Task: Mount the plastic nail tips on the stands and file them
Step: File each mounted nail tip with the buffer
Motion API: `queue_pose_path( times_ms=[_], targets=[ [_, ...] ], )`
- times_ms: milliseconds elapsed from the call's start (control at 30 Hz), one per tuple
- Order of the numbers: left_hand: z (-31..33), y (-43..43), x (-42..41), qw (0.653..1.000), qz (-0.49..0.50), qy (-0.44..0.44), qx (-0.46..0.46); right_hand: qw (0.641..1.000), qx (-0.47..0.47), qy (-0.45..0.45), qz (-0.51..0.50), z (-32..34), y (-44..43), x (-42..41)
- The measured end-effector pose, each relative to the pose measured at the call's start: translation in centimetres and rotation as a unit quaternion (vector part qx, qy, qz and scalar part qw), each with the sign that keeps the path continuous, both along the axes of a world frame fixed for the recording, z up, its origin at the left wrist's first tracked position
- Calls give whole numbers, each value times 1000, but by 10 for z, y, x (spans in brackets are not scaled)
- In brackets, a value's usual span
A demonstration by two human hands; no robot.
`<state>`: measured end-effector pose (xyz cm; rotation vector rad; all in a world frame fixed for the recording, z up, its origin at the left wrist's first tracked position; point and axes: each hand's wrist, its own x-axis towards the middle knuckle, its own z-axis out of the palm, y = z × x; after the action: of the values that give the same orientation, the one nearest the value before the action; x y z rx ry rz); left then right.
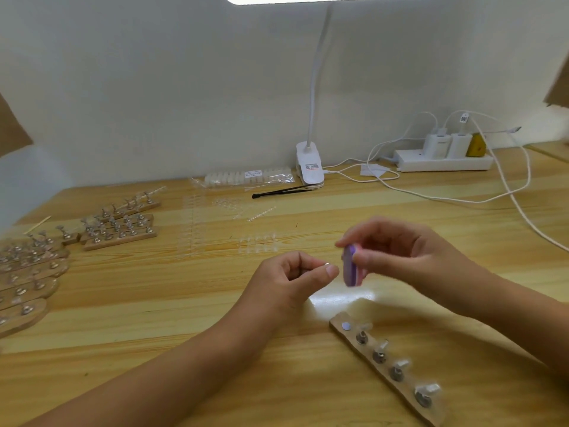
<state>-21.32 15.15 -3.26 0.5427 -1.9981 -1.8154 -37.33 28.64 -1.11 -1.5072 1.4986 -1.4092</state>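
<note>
Left hand (292, 274): grip pinching small silvery piece (327, 265). Right hand (400, 254): grip curled round purple file (351, 268). Wooden stand strip (381, 369) on counter (184, 303), just below hands: four nail tips (429, 389) mounted.

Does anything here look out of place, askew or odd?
One gap: the wooden strip holds four stands with nail tips, but its far-end disc is bare. The left hand pinches a small metal piece, probably that stand, beside the purple file in the right hand.
</note>
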Motion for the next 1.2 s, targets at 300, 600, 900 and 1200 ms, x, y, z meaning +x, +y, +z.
queue_pose_path(
  times_ms=[300,600,900,1200],
  targets=[
    [-2,3,0,1000,-9,1,-5,996,-21,-75,-52,2,-1,-5],
    [-3,3,0,1000,-21,-7,-4,988,-32,-124,-81,-3,-3,-5],
    [0,5,0,1000,-17,-3,-3,986,-57,-130,-90,-5,-5,-6],
    [-2,3,1,999,-37,-5,-19,986,-48,-131,-86,-6,-6,-7]
  ],
)
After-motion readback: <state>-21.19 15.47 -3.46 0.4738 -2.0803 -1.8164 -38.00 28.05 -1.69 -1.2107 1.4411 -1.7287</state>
